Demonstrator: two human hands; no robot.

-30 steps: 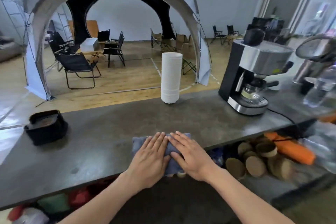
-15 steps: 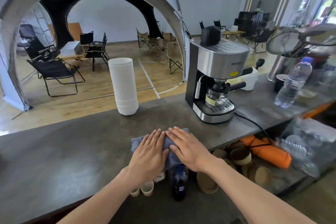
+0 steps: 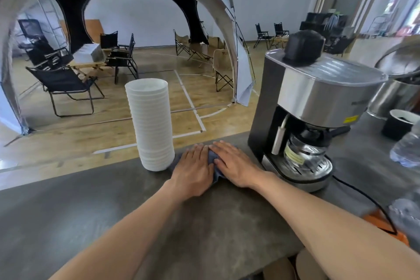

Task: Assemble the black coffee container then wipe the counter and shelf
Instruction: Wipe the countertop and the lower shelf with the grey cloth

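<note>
A blue-grey cloth (image 3: 213, 161) lies on the dark grey counter (image 3: 113, 207), near its far edge. My left hand (image 3: 193, 171) and my right hand (image 3: 236, 166) both press flat on the cloth, side by side, fingers pointing away from me. The cloth sits between a tall stack of white cups (image 3: 151, 124) on the left and a black and steel coffee machine (image 3: 311, 107) on the right. The black coffee container is out of view. The shelf below the counter is mostly hidden.
The machine's black cord (image 3: 363, 198) runs over the counter to the right. A black cup (image 3: 398, 124), a plastic bottle (image 3: 406, 148) and a steel pot (image 3: 400, 88) stand at far right. Something orange (image 3: 384, 225) shows below the counter's right edge.
Both hands have slid the cloth away from me, from the counter's near edge to its far edge, between the cup stack and the machine. The view has turned right, losing the black container.
</note>
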